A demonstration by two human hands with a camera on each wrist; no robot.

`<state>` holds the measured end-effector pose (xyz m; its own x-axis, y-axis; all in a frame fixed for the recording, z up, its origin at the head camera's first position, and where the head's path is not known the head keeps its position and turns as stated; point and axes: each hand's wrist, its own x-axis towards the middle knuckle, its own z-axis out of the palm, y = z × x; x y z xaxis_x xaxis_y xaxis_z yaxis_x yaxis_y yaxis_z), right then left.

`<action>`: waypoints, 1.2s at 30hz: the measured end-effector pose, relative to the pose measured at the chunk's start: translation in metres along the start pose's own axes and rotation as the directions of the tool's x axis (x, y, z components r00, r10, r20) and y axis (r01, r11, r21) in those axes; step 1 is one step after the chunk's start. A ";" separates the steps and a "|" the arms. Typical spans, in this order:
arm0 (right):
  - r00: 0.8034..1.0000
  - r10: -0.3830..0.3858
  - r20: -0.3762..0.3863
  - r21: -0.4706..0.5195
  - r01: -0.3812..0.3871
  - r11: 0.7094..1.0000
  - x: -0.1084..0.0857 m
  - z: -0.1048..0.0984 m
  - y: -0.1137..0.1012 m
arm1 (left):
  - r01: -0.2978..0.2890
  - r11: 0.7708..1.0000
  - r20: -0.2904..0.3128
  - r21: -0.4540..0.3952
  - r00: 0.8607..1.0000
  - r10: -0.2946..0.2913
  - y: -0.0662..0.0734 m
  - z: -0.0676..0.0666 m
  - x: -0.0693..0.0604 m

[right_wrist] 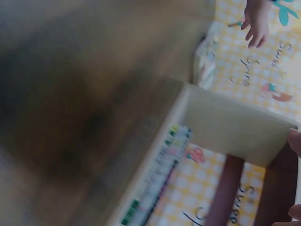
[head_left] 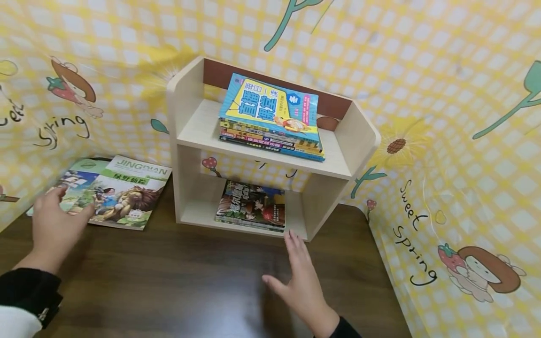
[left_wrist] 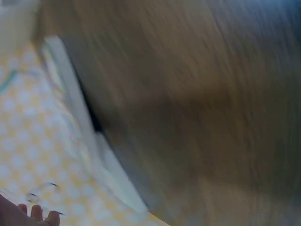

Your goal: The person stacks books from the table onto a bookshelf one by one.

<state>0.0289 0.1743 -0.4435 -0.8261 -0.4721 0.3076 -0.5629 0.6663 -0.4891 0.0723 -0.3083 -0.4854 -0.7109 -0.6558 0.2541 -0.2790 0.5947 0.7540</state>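
Note:
My left hand (head_left: 59, 225) is over the left edge of two overlapping picture books at the left, fingers apart and loosely bent; whether it touches them I cannot tell. The upper book (head_left: 131, 197) shows a lion and a child; the other book (head_left: 78, 180) lies partly under it. In the left wrist view, fingertips (left_wrist: 35, 214) show at the lower left, near the blurred book edges (left_wrist: 84, 117). My right hand (head_left: 302, 279) holds nothing, fingers straight and thumb spread, in front of the lower right corner of a small two-tier bookshelf (head_left: 258, 155).
A stack of several books (head_left: 270, 117), blue and yellow on top, lies on the upper shelf. More dark-covered books (head_left: 251, 206) lie flat on the lower shelf. Yellow checked cloth (head_left: 139, 28) hangs behind and at both sides of the dark wooden tabletop (head_left: 190, 281).

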 end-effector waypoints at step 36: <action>0.990 -0.138 -0.006 -0.068 0.137 0.988 -0.081 0.082 0.041 | 0.279 0.885 0.307 0.373 0.863 -0.401 -0.038 0.028 0.049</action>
<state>0.0748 0.1923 -0.5552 -0.7410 -0.5557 0.3770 -0.6711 0.6333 -0.3854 0.0304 -0.3501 -0.5190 -0.6996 -0.6620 -0.2689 -0.6860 0.5171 0.5118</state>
